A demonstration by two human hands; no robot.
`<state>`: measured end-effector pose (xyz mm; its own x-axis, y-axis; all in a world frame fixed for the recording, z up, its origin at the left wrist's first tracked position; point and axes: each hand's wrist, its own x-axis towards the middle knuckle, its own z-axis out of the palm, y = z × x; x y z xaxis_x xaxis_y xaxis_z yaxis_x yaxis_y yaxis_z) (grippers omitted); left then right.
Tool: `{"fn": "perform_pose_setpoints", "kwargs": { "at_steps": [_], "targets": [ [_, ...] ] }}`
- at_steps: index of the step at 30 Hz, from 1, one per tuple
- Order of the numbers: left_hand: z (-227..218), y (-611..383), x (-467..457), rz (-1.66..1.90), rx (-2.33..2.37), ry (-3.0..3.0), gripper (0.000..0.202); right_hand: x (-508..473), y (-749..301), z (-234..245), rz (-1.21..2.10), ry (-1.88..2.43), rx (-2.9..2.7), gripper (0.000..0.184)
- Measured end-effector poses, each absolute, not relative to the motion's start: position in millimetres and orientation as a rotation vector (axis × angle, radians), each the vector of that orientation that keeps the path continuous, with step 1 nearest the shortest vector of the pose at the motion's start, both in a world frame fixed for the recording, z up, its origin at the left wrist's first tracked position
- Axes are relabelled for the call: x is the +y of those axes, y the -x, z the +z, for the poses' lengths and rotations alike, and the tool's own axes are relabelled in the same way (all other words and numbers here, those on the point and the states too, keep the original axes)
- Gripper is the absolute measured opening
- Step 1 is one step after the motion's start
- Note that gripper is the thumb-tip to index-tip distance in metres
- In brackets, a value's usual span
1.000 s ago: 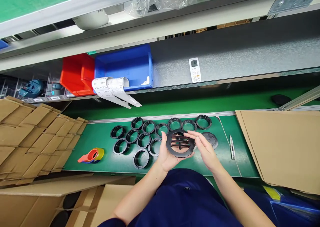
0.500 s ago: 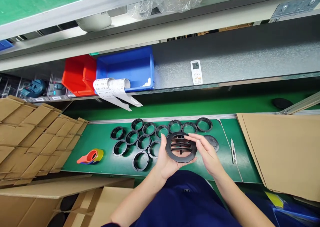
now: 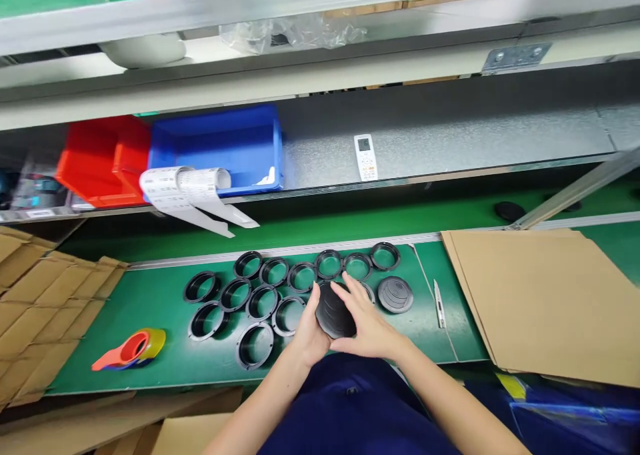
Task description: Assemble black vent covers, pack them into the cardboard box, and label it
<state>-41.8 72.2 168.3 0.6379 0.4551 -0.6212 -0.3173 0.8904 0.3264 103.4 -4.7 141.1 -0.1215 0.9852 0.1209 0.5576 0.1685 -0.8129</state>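
My left hand (image 3: 306, 331) and my right hand (image 3: 364, 325) both grip a round black plastic vent part (image 3: 333, 311), held just above the near edge of the green bench (image 3: 150, 308). Its slatted face shows as closed, ridged slats. The left fingers curl round its left rim, while the right hand's fingers lie over its right side. Several black plastic rings (image 3: 260, 288) lie in rows on the bench to the left and behind. A black ridged disc (image 3: 395, 293) rests on the bench just to the right of my hands.
A red and yellow tape dispenser (image 3: 127, 349) lies at the left. A utility knife (image 3: 439, 301) lies beside flat cardboard (image 3: 545, 301) at the right. Folded cartons (image 3: 45, 295) are stacked at the left. On the shelf above are a blue bin (image 3: 220, 148), a red bin (image 3: 95, 158), a label roll (image 3: 185, 188) and a white remote (image 3: 365, 156).
The view has shifted so everything sits further left. The vent part has come lower and closer to me, and my right hand has closed over it; its open slats now look shut.
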Motion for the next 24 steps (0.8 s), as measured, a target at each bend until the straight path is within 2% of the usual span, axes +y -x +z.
{"fn": "perform_pose_setpoints", "kwargs": {
  "at_steps": [2, 4, 6, 10, 13, 19, 24],
  "targets": [
    [165.2, 35.9, 69.4, 0.417, 0.789, -0.198, 0.056, 0.0, -104.6, 134.5, 0.982, 1.488, -1.785, 0.117],
    [162.2, 32.2, 70.0, 0.37, 0.807, -0.194, 0.066, 8.2, -111.4, 123.2, 1.084, 1.464, -1.76, 0.12],
    [159.0, 31.6, 74.3, 0.354, 0.827, -0.192, 0.077, 22.9, -129.6, 106.5, 1.042, 1.525, -1.676, 0.121],
    [151.0, 37.1, 88.6, 0.439, 0.925, -0.225, 0.076, 68.1, -198.1, 65.2, 0.635, 2.125, -1.307, 0.107],
    [143.2, 43.6, 96.5, 0.445, 0.984, -0.261, 0.069, 95.7, -245.7, 34.8, 0.478, 2.475, -1.254, 0.105],
    [121.3, 55.2, 101.8, 0.424, 1.19, -0.331, 0.07, 107.3, -266.9, -12.6, 0.485, 2.625, -1.524, 0.105],
    [97.5, 63.1, 108.4, 0.387, 1.265, -0.335, 0.081, 120.5, -268.3, 1.1, 0.429, 2.464, -1.587, 0.082]
  ]
}}
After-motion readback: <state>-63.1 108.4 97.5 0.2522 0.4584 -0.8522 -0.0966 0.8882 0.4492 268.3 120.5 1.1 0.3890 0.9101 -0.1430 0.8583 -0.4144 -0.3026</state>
